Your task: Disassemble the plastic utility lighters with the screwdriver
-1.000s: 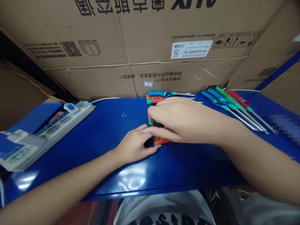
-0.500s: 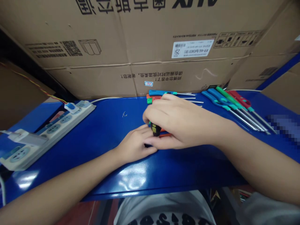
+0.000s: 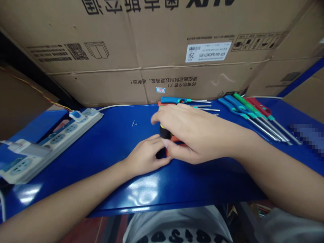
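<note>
My right hand (image 3: 187,131) is closed around a short black-and-yellow screwdriver (image 3: 165,133), held about upright; its tip is hidden. Beneath it, my left hand (image 3: 146,155) pinches an orange-red lighter (image 3: 176,138) against the blue table, and most of that lighter is covered by my hands. Several tiny screws (image 3: 134,123) lie beyond my left hand. Just past my right hand, more long-nosed lighters lie in a row, with a blue one (image 3: 169,100) at the back.
Several blue, green and red lighters (image 3: 231,104) lie fanned out on the right of the table (image 3: 113,141). A white power strip (image 3: 76,135) with plugs runs along the left. Behind stands a large cardboard box (image 3: 106,81).
My right fingers have shifted and loosened a little around the screwdriver handle, and its yellow part now faces differently. My left hand stays almost still on the lighter.
</note>
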`<action>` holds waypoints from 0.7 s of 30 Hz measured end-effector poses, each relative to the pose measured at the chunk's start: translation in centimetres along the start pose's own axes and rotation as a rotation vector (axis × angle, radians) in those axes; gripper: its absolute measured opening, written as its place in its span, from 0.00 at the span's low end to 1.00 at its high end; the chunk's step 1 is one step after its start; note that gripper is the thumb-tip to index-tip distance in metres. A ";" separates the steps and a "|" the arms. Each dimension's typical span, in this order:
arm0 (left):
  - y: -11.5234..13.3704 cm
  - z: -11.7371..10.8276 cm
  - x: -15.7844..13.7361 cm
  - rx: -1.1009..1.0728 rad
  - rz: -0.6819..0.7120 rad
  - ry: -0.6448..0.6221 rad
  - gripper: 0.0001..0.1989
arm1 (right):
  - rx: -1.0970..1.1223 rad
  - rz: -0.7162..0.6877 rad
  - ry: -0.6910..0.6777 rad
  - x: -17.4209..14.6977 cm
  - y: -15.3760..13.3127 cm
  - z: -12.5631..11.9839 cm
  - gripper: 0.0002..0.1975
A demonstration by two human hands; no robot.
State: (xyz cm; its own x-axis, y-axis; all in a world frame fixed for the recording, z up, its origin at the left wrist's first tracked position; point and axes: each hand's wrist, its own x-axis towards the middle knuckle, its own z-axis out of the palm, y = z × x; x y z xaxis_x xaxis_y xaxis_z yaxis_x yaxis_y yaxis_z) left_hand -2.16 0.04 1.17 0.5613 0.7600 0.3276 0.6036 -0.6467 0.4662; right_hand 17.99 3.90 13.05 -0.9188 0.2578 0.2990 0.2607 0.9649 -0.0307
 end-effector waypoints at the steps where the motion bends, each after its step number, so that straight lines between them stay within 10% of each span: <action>1: 0.0 0.0 0.0 -0.005 -0.004 -0.001 0.08 | -0.011 0.015 -0.014 0.0 0.0 -0.1 0.15; 21: 0.1 0.0 0.0 -0.009 -0.006 0.012 0.09 | -0.019 0.047 -0.049 0.0 -0.2 -0.5 0.13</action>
State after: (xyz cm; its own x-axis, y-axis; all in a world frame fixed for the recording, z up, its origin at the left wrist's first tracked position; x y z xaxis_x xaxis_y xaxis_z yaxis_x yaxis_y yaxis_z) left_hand -2.04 -0.02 1.23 0.5508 0.7648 0.3343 0.6020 -0.6414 0.4756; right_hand 18.10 3.65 13.53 -0.9189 0.3051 0.2501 0.3090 0.9508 -0.0248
